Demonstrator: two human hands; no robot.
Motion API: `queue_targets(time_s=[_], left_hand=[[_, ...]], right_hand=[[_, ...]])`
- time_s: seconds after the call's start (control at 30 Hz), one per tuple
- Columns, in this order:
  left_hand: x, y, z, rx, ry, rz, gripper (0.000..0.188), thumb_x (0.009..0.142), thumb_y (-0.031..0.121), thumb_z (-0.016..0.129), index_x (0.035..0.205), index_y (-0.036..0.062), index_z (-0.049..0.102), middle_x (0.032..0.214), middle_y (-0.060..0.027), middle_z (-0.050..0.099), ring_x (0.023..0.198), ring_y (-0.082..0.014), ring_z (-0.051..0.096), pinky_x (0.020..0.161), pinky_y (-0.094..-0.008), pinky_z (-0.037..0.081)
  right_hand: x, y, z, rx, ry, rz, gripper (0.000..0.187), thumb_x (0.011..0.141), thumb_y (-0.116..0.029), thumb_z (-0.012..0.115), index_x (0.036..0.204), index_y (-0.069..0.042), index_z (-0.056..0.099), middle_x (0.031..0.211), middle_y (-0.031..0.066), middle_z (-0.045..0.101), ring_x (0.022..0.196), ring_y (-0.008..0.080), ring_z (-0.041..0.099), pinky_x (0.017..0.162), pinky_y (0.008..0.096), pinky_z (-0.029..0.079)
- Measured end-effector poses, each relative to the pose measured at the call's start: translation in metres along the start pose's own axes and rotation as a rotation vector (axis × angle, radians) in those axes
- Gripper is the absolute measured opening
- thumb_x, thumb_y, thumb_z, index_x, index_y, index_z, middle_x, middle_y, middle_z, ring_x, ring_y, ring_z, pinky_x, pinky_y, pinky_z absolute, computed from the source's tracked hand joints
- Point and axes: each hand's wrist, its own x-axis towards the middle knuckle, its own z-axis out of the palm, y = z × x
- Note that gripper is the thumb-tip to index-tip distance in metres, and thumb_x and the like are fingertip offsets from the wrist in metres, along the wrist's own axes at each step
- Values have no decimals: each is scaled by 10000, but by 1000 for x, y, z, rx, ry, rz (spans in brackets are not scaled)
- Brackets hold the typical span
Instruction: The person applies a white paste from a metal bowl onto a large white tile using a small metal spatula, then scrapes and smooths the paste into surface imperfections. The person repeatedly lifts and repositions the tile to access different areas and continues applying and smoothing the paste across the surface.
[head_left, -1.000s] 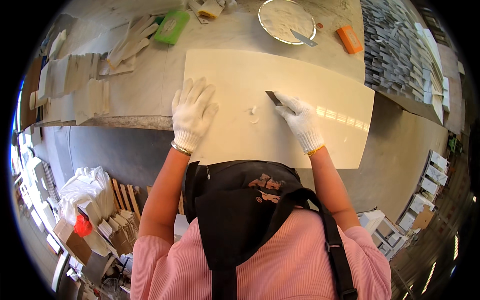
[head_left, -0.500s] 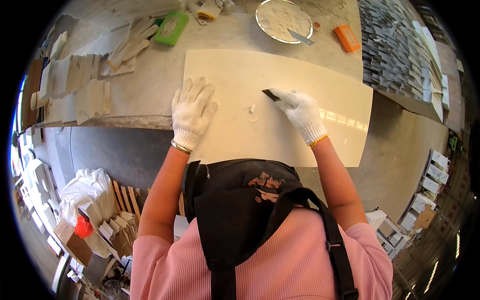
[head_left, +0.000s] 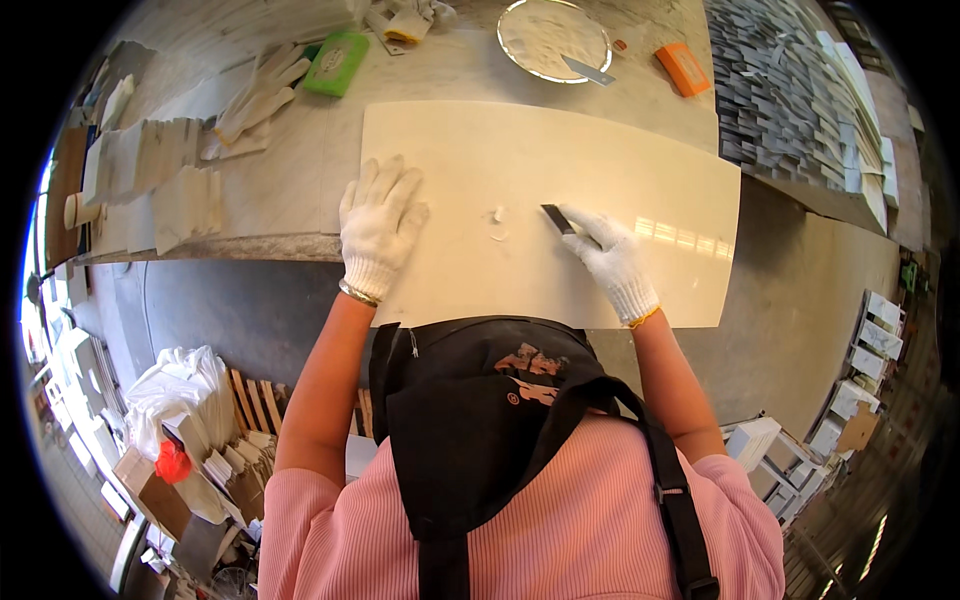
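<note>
A large, glossy cream-white slab [head_left: 450, 285] lies on the worktable in front of me, its near edge close to my apron. On its left side my left hand [head_left: 382, 225], in a white knit glove, rests flat with fingers stretched out. Right of the middle, my gloved right hand [head_left: 612, 265] grips a small dark flat scraper blade [head_left: 557, 218], tilted down at the slab's surface. Between the hands sits a little white lump [head_left: 498, 214], with a thin curved white smear just nearer to me.
Beyond the slab are a round dish [head_left: 540, 30] of whitish material with a metal blade [head_left: 588, 70] on it, an orange box [head_left: 683, 70] and a green box [head_left: 336, 63]. Spare gloves [head_left: 262, 95] and pale stone pieces [head_left: 140, 160] lie left; stacked grey strips [head_left: 770, 90] stand right.
My right hand has moved toward me and slightly right with the blade, which now points more steeply away from me. My left hand stays flat on the slab.
</note>
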Motion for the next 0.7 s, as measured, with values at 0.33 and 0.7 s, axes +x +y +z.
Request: queue_targets(time_s=[0.33, 0.7], left_hand=[[0, 0, 2, -5, 27, 20, 419, 867, 287, 696, 1260, 145, 658, 1397, -100, 575, 1336, -370, 472, 1106, -498, 342], [0, 1, 2, -9, 41, 7, 402, 873, 297, 687, 1247, 150, 670, 1388, -87, 582, 1321, -354, 488, 1096, -487, 350]], right_hand=[[-17, -10, 23, -101, 28, 0, 369, 840, -182, 732, 1207, -186, 691, 865, 95, 680, 819, 284, 656, 725, 380, 525], [-4, -29, 40, -162, -14, -53, 353, 829, -138, 732, 1177, -196, 709, 787, 90, 655, 729, 270, 640, 654, 376, 509]])
